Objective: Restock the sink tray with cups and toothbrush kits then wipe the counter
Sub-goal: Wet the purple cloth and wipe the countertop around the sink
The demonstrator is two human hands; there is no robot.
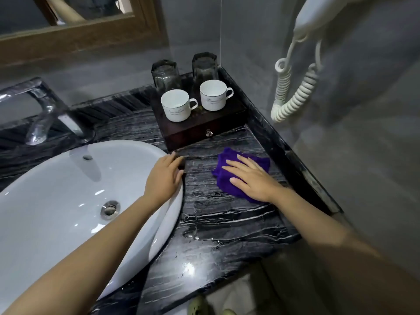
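Note:
A dark wooden tray with a small drawer knob stands at the back of the black marble counter. On it are two white cups and, behind them, two upturned glass tumblers. My right hand lies flat, fingers spread, pressing a purple cloth onto the counter in front of the tray. My left hand rests on the right rim of the white basin, holding nothing. No toothbrush kits are visible.
A chrome tap stands behind the basin. A white wall hairdryer with a coiled cord hangs on the right wall. A wood-framed mirror is above. The counter's front edge curves near my feet, and the surface looks wet.

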